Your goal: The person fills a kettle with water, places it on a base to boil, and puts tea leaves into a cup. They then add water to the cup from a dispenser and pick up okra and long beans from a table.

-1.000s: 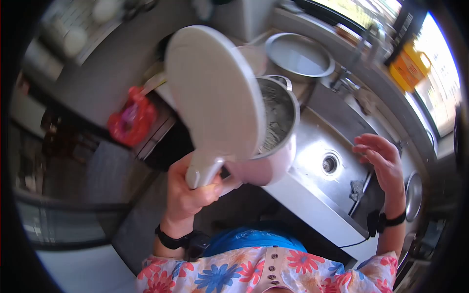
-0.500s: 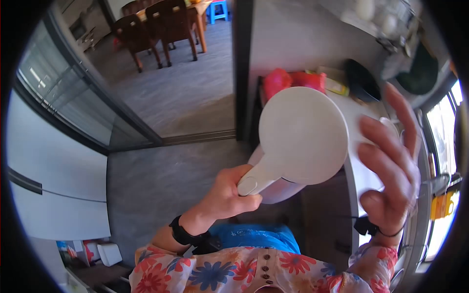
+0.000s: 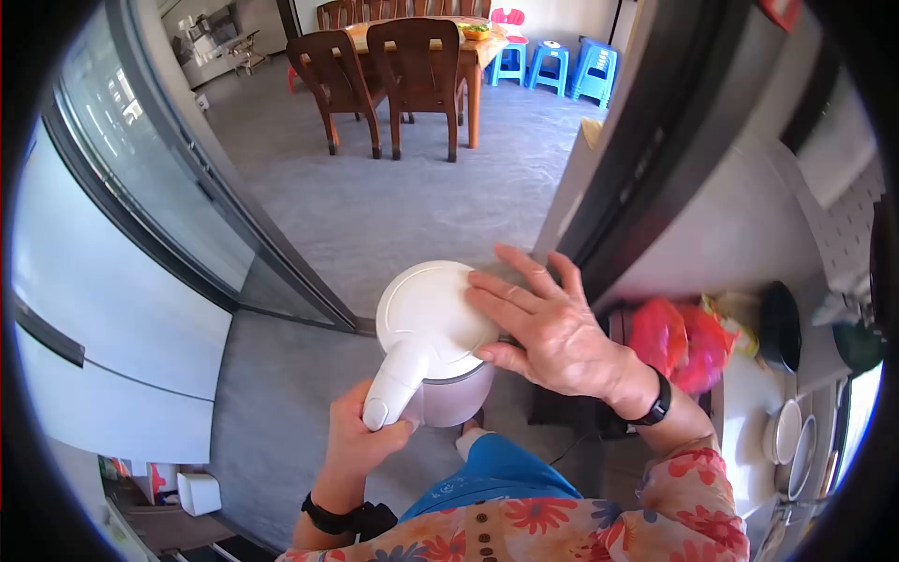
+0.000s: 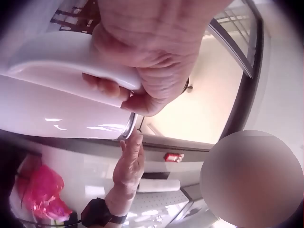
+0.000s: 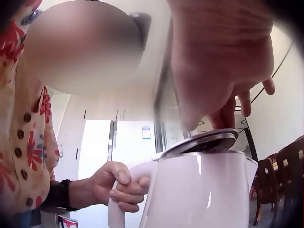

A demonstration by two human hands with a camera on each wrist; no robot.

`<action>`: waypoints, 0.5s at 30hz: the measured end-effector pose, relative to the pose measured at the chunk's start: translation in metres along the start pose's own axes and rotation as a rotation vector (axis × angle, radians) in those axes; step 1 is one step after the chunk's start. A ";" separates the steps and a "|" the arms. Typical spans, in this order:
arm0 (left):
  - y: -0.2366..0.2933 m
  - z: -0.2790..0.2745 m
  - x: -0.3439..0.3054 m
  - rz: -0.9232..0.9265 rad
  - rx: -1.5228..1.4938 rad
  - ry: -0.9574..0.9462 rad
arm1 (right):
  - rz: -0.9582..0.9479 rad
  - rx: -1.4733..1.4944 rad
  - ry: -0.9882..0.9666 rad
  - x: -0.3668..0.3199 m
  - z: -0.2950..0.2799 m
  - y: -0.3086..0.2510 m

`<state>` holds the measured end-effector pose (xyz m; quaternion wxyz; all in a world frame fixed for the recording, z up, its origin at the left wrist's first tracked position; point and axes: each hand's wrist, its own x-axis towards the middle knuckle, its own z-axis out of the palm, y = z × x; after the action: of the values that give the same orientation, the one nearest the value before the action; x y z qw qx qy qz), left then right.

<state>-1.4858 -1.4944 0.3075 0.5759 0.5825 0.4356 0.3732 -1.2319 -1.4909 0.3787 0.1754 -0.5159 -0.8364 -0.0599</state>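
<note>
My left hand (image 3: pixel 361 436) grips the handle (image 5: pixel 115 206) of a pale electric kettle (image 3: pixel 457 398), held upright in front of the body. Its round white lid (image 3: pixel 421 304) is hinged at the handle side. In the right wrist view the lid (image 5: pixel 202 142) tilts slightly, with a narrow gap over the rim. My right hand (image 3: pixel 562 342) rests on the lid's far right part with its fingers extended and spread. The kettle's inside is hidden under the lid. In the left wrist view, the left fingers (image 4: pixel 107 88) wrap through the handle loop.
A counter (image 3: pixel 749 412) on the right bears a red plastic bag (image 3: pixel 688 342), a black pan (image 3: pixel 779 323) and pale bowls (image 3: pixel 785 431). Ahead, a sliding-door frame (image 3: pixel 646 150) opens toward wooden chairs (image 3: pixel 417 70), a dining table (image 3: pixel 476 70) and blue stools (image 3: pixel 595 70).
The view has swung from the sink to the doorway, the kettle moving along in my left hand. The lid has come down from standing wide open. My right hand has moved onto it.
</note>
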 end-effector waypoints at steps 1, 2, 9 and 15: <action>0.005 -0.003 0.017 0.000 0.011 0.001 | -0.002 0.070 0.000 0.019 0.009 0.012; 0.010 -0.008 0.036 -0.019 -0.061 0.046 | -0.004 0.133 0.001 0.040 0.018 0.023; 0.033 -0.045 0.175 0.005 -0.193 0.169 | -0.060 0.278 0.035 0.184 0.068 0.107; 0.039 -0.067 0.335 0.087 -0.180 0.115 | 0.189 0.617 0.222 0.279 0.113 0.222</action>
<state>-1.4308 -1.1558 0.3282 0.5833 0.5245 0.4067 0.4683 -1.1750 -1.1218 0.3551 0.4179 -0.5041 -0.7394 0.1565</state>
